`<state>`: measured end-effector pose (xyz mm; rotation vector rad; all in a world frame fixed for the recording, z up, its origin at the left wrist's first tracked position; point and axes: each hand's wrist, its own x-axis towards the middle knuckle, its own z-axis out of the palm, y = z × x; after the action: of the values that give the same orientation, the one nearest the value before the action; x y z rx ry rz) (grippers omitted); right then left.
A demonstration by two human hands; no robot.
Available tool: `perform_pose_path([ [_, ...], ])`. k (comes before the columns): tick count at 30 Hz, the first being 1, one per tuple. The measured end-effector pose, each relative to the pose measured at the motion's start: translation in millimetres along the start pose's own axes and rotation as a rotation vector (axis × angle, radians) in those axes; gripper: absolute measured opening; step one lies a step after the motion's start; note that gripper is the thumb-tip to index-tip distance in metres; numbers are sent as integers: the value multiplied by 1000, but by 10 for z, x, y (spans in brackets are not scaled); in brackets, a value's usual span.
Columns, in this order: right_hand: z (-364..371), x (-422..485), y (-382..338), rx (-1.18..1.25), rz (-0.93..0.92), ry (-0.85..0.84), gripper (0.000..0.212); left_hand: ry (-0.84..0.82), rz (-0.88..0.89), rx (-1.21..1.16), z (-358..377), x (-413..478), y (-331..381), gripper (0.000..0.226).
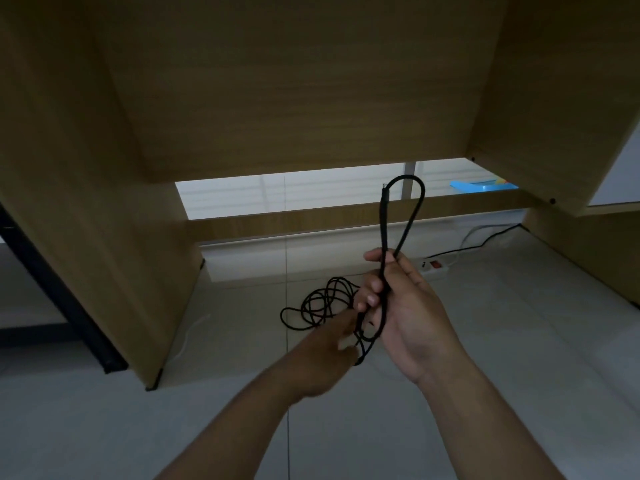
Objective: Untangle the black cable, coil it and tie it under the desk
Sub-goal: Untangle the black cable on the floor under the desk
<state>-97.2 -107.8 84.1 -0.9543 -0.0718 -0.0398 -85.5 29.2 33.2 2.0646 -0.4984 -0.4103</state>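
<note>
1. Under the desk (pixel 294 98), low down, looking at its back panel and both side panels. Light comes through the gap below the back panel, with a wooden crossbar (pixel 277 220) running across that gap.
2. Right hand (pixel 408 306): palm faces the camera and the fingers are curled round the cable (pixel 383 230), gripping it. Two strands run through the fist.
3. Above the fist, those strands rise into one tall narrow loop that stands nearly upright. Its top bend sits in front of the lit gap, above the crossbar.
4. Below the fist, a short run of cable hangs down and curls between the two hands.
5. Left hand (pixel 332 351): motion-blurred, just left of the hanging run and lower than the right hand. Can't tell whether its fingers are open or pinching the cable.
6. Rest of the cable lies tangled on the floor (pixel 519 341), behind the left hand and near the left side panel.
7. Power strip (pixel 434 268): white with a red switch, on the floor behind the right hand. A black lead (pixel 498 233) runs from it towards the right rear.
8. Blue thing (pixel 481 185) is visible through the gap at upper right, too small to identify.
9. Black frame (pixel 59 289) slants down the far left, outside the desk.
</note>
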Motion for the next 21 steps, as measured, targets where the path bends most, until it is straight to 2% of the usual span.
perform_pose_path([
  [3,-64,32,-33,-18,-3,81,30,-9,-30,241,166,53,-276,60],
  [6,-149,82,-51,25,13,146,30,-26,-147,317,273,89,-546,60],
  [12,-256,147,11,86,77,184,28,-75,-154,369,441,269,-769,57],
  [17,-304,210,46,61,67,222,26,-24,-113,522,475,279,-826,39],
  [21,-376,257,79,99,38,296,33,86,-32,651,394,274,-796,22],
])
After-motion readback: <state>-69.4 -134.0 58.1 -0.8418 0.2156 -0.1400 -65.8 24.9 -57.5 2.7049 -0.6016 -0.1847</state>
